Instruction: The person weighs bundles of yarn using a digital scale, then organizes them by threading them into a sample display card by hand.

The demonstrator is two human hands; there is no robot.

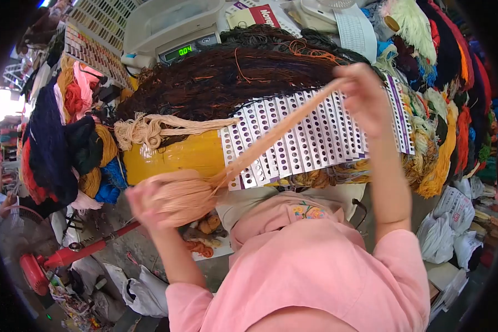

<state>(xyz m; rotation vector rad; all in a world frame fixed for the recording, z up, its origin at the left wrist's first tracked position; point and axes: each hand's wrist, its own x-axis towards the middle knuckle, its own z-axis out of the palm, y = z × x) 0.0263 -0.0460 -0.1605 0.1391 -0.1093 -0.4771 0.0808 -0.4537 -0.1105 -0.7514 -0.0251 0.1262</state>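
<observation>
A hank of peach thread (185, 199) stretches slantwise between my two hands. My left hand (145, 206), partly hidden behind the thick bundled end, is closed around it at the lower left. Drawn into a narrow strand, the thread runs up to my right hand (364, 98), whose fingers pinch its far end. Beneath the taut strand lie white cards with rows of punched holes (299, 138). A cream thread hank (155, 128) rests on the yellow surface (177, 157) beyond my left hand.
Dark brown thread (205, 83) is heaped across the back. Behind it stands a scale (188, 51) reading 0.04 with a clear plastic tub (171, 22). Coloured hanks hang at left (52, 144) and right (462, 72). A red metal arm (74, 255) juts in at lower left.
</observation>
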